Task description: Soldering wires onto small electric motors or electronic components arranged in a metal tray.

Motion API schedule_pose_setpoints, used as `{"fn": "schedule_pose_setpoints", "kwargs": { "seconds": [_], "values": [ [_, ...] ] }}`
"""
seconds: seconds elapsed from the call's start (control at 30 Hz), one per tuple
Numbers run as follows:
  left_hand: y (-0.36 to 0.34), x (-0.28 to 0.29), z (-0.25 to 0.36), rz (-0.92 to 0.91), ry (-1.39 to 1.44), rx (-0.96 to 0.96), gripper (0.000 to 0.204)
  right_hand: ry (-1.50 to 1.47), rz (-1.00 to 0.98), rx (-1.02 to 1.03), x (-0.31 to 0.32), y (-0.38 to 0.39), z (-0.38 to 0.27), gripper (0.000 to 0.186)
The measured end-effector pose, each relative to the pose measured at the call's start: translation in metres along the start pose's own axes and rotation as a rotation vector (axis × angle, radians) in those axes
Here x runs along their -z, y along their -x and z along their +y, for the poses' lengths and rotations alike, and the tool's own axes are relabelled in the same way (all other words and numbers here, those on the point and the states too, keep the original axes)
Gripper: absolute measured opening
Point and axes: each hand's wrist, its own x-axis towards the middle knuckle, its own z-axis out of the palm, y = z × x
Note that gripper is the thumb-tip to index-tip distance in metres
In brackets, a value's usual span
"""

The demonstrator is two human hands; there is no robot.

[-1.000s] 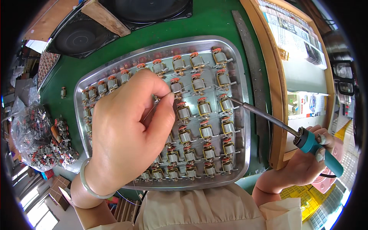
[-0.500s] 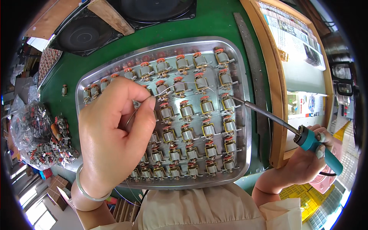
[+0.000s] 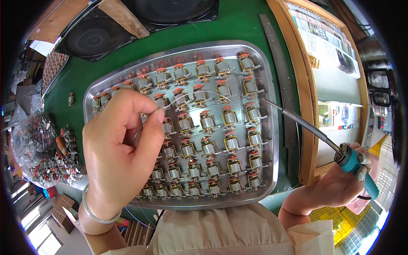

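Observation:
Over the left part of a metal tray [image 3: 170,203], my left hand [image 3: 127,140] pinches a thin solder wire [image 3: 204,92] between thumb and forefinger. The wire's free end curves out to the right above the tray. Rows of small motor-like parts [image 3: 207,122], silver with reddish tops and yellow edging, stand in the tray; my left hand hides some of them. My right hand [image 3: 344,180], beyond the tray's right side, is wrapped round the teal handle of a soldering iron [image 3: 306,124]. Its tip reaches over the tray's right rim, apart from the wire.
A plastic bag [image 3: 34,136] and a heap of similar parts [image 3: 59,168] lie at the left. One loose part [image 3: 71,99] stands on the green table [image 3: 242,25]. Black fans or speakers [image 3: 91,39] line the back. A dark metal strip [image 3: 276,55] and a wooden frame [image 3: 308,127] flank the tray's right.
My left hand has shifted slightly left, drawing the solder wire with it. The soldering iron has moved a little up and to the right, its tip drawing back toward the tray's rim.

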Motion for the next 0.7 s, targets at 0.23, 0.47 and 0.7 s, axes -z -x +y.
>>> {"fn": "schedule_pose_setpoints", "kwargs": {
  "seconds": [0.23,0.47,0.7],
  "values": [
    [0.004,-0.002,-0.006,-0.027,-0.024,0.015,0.008,0.012,-0.196,-0.060,-0.011,0.008,-0.002,0.025],
    [0.003,-0.001,-0.004,-0.054,-0.027,0.020,0.008,0.151,0.074,-0.017,0.006,0.001,0.000,0.023],
    [-0.006,-0.019,0.007,-0.045,-0.013,-0.186,0.006,0.058,0.065,-0.072,0.010,0.004,0.006,0.023]
  ]
}}
